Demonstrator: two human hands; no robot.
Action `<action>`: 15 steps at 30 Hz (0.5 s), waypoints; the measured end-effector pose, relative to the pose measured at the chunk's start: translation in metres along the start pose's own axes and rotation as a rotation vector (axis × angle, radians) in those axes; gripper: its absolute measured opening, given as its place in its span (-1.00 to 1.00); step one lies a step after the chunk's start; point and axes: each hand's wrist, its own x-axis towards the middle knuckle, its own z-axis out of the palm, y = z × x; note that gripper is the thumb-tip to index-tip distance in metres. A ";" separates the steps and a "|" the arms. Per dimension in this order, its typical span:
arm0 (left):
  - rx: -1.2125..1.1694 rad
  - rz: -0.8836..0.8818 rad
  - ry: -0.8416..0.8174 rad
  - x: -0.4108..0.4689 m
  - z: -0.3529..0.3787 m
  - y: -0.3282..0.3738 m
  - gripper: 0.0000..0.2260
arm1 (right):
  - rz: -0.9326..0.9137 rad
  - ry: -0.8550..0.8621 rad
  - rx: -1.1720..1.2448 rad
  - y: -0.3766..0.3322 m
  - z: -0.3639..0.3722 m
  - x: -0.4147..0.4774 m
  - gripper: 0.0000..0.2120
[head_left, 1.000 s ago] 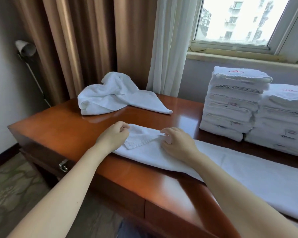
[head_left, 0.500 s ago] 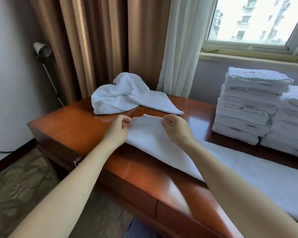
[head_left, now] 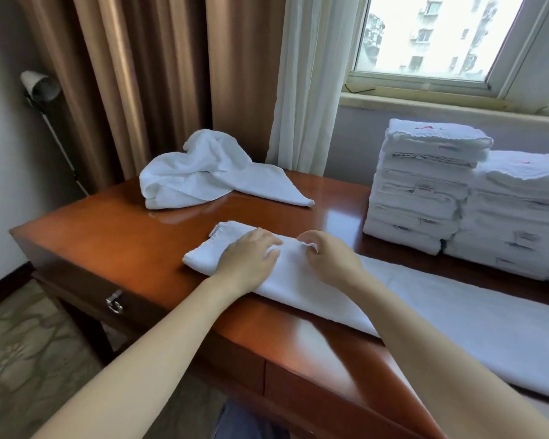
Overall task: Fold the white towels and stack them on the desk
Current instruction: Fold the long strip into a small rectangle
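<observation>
Left hand (head_left: 246, 259) flat, fingers spread on the towel's (head_left: 298, 277) folded left end, right hand (head_left: 328, 258) pinching the fold's edge, towel stretching right along the near surface (head_left: 114, 236), stacks (head_left: 425, 185) far right

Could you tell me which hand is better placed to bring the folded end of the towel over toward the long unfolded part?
Left. The left hand lies flat on the folded end of the towel; the right hand pinches the fold line nearer the long part.

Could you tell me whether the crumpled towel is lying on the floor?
No, the crumpled towel lies on the desk, beyond both hands.
</observation>
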 end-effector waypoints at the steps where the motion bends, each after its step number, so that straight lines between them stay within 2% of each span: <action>1: 0.063 -0.028 -0.069 0.001 0.007 0.005 -0.66 | 0.013 -0.005 -0.021 0.004 0.000 -0.005 -0.63; 4: 0.322 -0.180 -0.245 0.004 0.022 0.021 -0.45 | 0.046 -0.019 -0.110 0.020 -0.002 -0.020 -0.72; 7: 0.418 -0.262 -0.279 0.009 0.029 0.040 -0.29 | 0.012 -0.070 -0.159 0.033 -0.006 -0.034 -0.76; 9: 0.423 -0.217 -0.280 0.010 0.034 0.054 -0.30 | 0.020 -0.066 -0.130 0.042 -0.012 -0.042 -0.69; 15: 0.247 0.089 -0.232 0.010 0.059 0.101 -0.48 | 0.147 0.055 -0.133 0.085 -0.052 -0.082 -0.55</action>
